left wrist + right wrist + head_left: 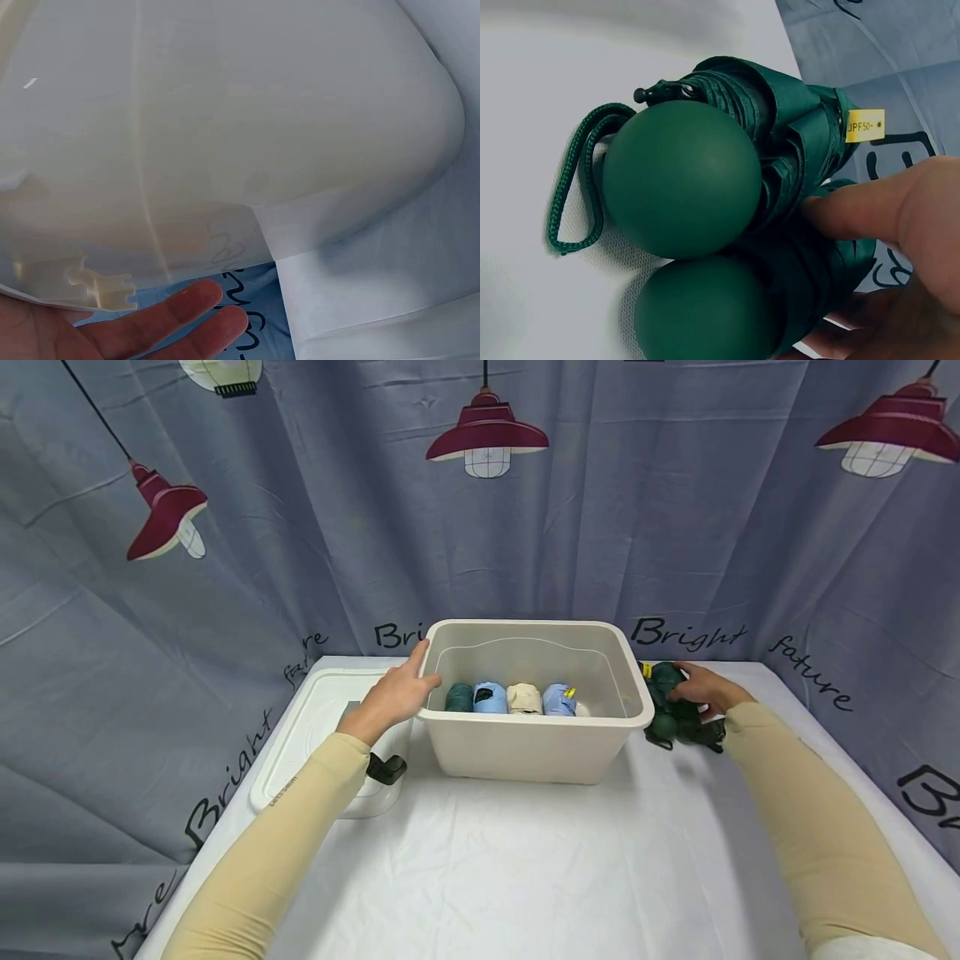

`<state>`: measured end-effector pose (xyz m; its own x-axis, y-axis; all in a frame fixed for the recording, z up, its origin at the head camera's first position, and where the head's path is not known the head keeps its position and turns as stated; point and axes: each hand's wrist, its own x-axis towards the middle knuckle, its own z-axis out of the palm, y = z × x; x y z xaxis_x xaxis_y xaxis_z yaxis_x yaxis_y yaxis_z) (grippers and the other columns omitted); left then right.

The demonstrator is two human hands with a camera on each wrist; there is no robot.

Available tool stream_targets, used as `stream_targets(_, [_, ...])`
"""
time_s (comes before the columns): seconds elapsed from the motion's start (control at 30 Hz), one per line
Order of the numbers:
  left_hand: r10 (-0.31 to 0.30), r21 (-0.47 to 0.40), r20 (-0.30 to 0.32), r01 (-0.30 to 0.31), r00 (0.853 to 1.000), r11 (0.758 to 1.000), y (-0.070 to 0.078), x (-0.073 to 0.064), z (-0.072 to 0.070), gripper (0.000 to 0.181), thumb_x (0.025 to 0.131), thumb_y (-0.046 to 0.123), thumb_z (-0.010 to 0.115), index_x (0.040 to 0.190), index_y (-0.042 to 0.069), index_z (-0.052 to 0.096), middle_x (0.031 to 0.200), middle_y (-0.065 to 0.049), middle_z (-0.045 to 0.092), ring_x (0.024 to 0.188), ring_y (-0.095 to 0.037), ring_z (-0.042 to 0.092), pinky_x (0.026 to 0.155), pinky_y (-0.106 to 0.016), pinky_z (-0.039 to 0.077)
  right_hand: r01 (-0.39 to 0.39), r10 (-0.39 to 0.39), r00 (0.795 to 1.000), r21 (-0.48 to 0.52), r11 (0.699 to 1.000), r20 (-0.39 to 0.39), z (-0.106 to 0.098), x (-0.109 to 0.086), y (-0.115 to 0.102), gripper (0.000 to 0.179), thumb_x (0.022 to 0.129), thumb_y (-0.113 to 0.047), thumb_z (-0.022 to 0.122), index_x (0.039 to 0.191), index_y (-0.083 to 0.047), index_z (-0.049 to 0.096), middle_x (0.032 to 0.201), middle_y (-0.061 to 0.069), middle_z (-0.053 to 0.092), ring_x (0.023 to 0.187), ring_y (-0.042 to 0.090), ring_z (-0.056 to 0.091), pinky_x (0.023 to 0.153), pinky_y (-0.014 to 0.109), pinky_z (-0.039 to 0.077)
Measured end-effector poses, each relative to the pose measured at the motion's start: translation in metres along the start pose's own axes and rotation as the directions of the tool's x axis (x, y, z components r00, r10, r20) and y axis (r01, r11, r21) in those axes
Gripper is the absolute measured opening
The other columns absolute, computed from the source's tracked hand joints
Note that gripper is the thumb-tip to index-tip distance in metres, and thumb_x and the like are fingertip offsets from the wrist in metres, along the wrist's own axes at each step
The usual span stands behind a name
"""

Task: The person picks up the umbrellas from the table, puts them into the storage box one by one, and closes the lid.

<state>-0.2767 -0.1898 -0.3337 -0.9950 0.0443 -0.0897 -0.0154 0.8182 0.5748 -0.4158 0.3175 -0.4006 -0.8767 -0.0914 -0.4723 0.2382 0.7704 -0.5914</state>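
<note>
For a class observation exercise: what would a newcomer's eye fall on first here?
Probably the pale storage bin, mid-picture on the white table, holding rolled bundles. Right of it, the right hand grips a dark-green folding umbrella beside a matching umbrella. Maroon lamps printed on the blue-grey curtain behind also stand out.

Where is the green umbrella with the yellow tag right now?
In the head view, the tagged umbrella is just right of the bin, between it and the right hand, beside a second green umbrella.
</note>
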Motion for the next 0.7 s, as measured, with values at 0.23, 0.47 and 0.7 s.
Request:
stream_targets(0.23, [0.001,0.003,-0.003,-0.001,1.000,1.000,-0.0005,0.0011,0.0009,0.077,0.099,0.048,0.040,0.163,0.033,0.000,0.158,-0.019,0.039,0.139,-0.039,0.047,0.111,-0.059,0.037,0.003,-0.003,1.000,-0.008,1.000,-0.028,0.0019,0.0029,0.0031,0.095,0.093,-0.012,0.054,0.159,-0.007,-0.013,0.157,0.041,0.002,0.138,0.061,0.026,0.093,0.067,0.048])
stream_targets(0.47, [0.003,0.013,-0.005,-0.003,1.000,1.000,-0.0003,0.0018,0.0006,0.078,0.099,0.050,0.039,0.163,0.034,-0.001,0.157,-0.019,0.041,0.138,-0.038,0.048,0.109,-0.059,0.039,0.024,-0.023,0.998,0.003,1.000,-0.067,0.0036,0.0005,0.0041,0.094,0.092,-0.011,0.055,0.160,-0.007,-0.009,0.158,0.040,0.003,0.140,0.061,0.023,0.098,0.071,0.042])
stream_targets(0.7, [0.005,0.012,0.003,-0.005,1.000,1.000,0.0002,0.0005,-0.0005,0.078,0.099,0.049,0.039,0.163,0.034,-0.002,0.158,-0.018,0.040,0.139,-0.038,0.047,0.110,-0.059,0.038,0.011,-0.009,0.993,0.013,1.000,-0.116,0.0028,-0.0057,0.0041,0.093,0.091,-0.009,0.054,0.161,-0.007,-0.008,0.157,0.042,0.008,0.138,0.061,0.027,0.098,0.071,0.042])
